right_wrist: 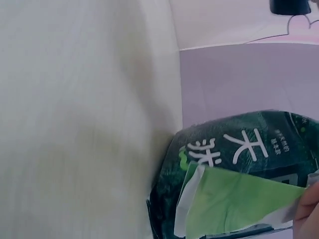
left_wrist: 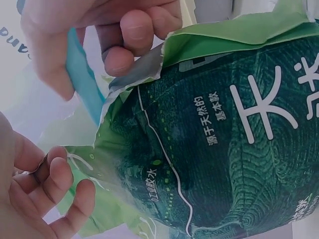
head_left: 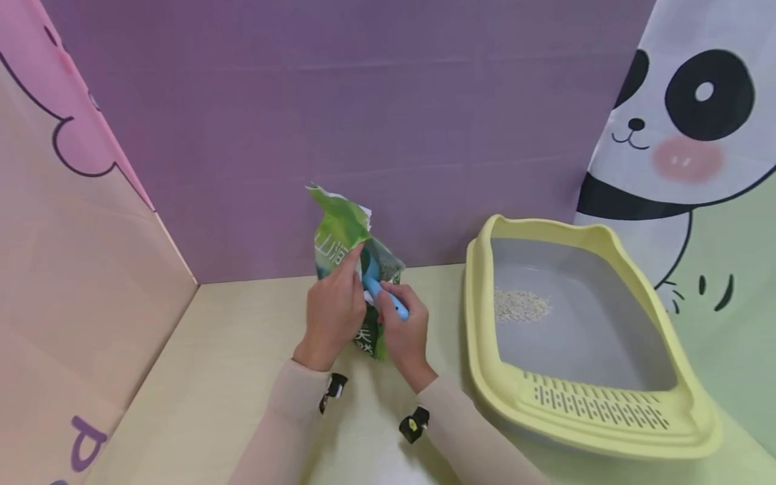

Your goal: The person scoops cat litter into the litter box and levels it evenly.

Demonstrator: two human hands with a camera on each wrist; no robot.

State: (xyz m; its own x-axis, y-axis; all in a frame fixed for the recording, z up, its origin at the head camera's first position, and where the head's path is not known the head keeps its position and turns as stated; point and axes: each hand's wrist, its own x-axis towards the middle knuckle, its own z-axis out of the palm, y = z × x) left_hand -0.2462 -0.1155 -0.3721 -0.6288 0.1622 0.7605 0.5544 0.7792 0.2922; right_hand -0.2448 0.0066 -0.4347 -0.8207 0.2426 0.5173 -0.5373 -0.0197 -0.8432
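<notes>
A green printed bag [head_left: 336, 222] with a torn open top stands on the table near the back wall. My left hand [head_left: 336, 310] pinches the bag's torn edge, with the thumb and fingertips at the green film [left_wrist: 82, 157] in the left wrist view. My right hand [head_left: 409, 330] grips the handle of a blue scoop [head_left: 397, 306], whose far end goes into the bag's opening. The bag wall hides part of the scoop. In the right wrist view the bag's dark green side [right_wrist: 234, 144] shows, with right-hand fingers [right_wrist: 308, 204] at the edge.
To the right stands a yellow-rimmed litter box [head_left: 475, 323] with a grey base and a slotted front ledge. A small pile of pale litter pellets [head_left: 521, 306] lies at its left inside. A purple backdrop [head_left: 364, 101] rises behind the table [head_left: 242, 350].
</notes>
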